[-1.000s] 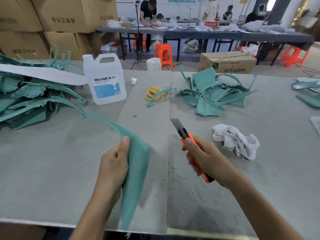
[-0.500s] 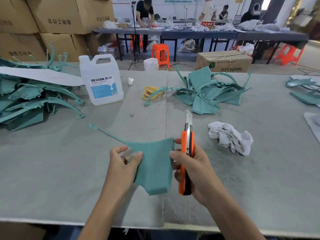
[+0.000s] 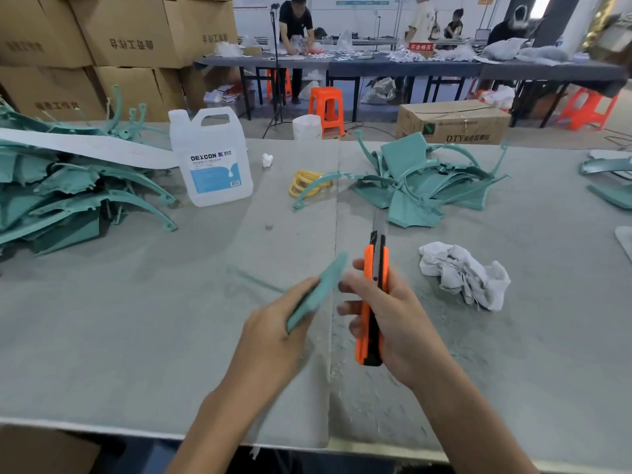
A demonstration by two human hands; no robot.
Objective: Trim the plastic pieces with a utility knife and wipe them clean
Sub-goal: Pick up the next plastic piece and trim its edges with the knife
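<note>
a: what's the left hand (image 3: 273,333) got?
b: fingers curled round a teal plastic piece (image 3: 316,290), raised edge-on over the grey table (image 3: 136,336).
a: and the right hand (image 3: 386,319)?
b: wrapped round an orange utility knife (image 3: 372,302), blade out, pointing away, just beside the piece.

A teal plastic piece (image 3: 321,289), blurred and edge-on, tilts above the desk (image 3: 136,336) in the left hand (image 3: 273,336). Beside it, the orange utility knife (image 3: 375,268) stands upright in the right hand (image 3: 393,323), blade out. A crumpled white cloth (image 3: 461,273) lies nearby.
</note>
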